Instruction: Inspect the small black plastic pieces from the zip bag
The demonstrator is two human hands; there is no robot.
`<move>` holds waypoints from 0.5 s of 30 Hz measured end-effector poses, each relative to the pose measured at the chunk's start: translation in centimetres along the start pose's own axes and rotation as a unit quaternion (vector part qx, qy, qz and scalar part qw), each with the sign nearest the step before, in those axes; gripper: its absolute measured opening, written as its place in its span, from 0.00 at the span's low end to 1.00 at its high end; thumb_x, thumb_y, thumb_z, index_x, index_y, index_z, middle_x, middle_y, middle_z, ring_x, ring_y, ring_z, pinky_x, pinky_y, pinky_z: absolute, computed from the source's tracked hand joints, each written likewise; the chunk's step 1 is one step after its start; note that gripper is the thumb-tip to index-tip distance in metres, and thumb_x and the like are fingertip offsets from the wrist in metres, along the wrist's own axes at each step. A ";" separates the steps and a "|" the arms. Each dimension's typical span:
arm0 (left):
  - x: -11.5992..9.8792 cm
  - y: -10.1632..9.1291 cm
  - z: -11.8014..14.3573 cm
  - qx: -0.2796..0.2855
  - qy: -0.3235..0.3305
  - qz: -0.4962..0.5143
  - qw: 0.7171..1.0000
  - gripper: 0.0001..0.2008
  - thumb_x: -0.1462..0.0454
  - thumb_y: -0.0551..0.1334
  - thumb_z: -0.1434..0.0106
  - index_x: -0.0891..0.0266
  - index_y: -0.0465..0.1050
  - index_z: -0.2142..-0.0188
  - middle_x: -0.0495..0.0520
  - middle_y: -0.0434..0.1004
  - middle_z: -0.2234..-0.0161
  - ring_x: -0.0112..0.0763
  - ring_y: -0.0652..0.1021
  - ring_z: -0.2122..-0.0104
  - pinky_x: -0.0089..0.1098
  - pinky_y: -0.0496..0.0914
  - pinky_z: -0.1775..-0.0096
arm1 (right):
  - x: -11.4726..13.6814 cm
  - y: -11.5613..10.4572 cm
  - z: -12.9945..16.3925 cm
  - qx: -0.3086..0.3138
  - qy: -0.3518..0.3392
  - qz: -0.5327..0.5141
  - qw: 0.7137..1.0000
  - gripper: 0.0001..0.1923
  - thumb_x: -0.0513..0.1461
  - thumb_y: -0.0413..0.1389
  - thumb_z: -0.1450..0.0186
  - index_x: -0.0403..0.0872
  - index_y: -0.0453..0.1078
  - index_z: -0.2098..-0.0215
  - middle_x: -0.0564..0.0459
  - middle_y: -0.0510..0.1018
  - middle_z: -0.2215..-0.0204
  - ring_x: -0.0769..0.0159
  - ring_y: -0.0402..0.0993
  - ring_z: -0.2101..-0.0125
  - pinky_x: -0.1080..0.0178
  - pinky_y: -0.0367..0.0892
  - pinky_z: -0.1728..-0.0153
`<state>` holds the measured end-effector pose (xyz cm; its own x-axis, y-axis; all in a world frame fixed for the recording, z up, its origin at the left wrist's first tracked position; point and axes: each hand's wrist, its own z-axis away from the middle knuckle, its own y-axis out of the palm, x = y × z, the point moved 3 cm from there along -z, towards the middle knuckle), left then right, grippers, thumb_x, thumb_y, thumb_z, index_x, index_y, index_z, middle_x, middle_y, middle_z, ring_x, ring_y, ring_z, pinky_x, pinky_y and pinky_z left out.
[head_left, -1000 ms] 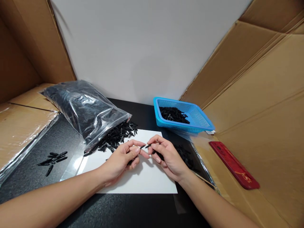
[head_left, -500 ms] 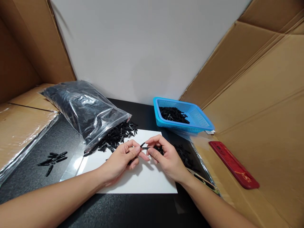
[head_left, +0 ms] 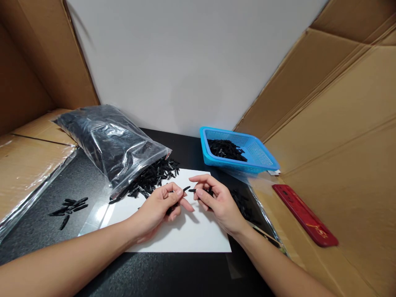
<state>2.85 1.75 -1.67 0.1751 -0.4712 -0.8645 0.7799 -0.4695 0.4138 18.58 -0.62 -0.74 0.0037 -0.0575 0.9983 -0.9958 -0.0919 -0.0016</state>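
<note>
2 hands pinch black pieces, the red case's gold marking illegible.

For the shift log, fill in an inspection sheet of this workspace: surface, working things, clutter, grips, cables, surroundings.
Surface: black tabletop with a white sheet on it.
Working things: plastic bag of dark contents; loose pile of black pieces at its mouth; blue basket with black pieces toward its left end.
Clutter: small black cluster at left; red object at far right.
Grips: left grip pinches a slim black piece; right grip pinches a second piece; tips close together, contact unclear.
Cables: nothing seen.
Surroundings: brown cardboard on both sides, pale panel behind.
</note>
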 end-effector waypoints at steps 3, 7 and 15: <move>0.1 -0.1 0.0 -0.011 -0.001 -0.001 1.000 0.14 0.56 0.62 0.35 0.63 0.66 0.71 0.50 0.79 0.76 0.17 0.58 0.84 0.26 0.48 0.78 | 0.3 0.1 0.3 0.002 -0.043 0.057 0.997 0.11 0.42 0.56 0.34 0.48 0.67 0.54 0.57 0.71 0.73 0.72 0.62 0.79 0.67 0.58 0.78; 0.1 0.0 -0.1 0.007 0.007 0.004 1.000 0.13 0.57 0.63 0.37 0.64 0.67 0.70 0.49 0.78 0.77 0.17 0.59 0.84 0.25 0.50 0.77 | 0.9 0.2 0.6 -0.010 -0.104 0.147 0.984 0.08 0.39 0.55 0.34 0.49 0.68 0.56 0.55 0.74 0.71 0.66 0.69 0.70 0.64 0.63 0.68; 0.0 0.0 -0.1 0.013 0.016 -0.004 1.000 0.13 0.57 0.64 0.37 0.63 0.67 0.70 0.51 0.80 0.74 0.17 0.61 0.83 0.25 0.52 0.76 | 0.9 0.3 0.7 -0.017 -0.131 0.184 0.974 0.07 0.36 0.55 0.34 0.49 0.68 0.57 0.55 0.74 0.68 0.65 0.71 0.65 0.63 0.63 0.63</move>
<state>2.91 1.83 -1.75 0.1885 -0.4446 -0.8757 0.7659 -0.4915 0.4144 18.38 -1.39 0.10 -0.3349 -0.3331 0.8814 -0.9366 0.0149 -0.3502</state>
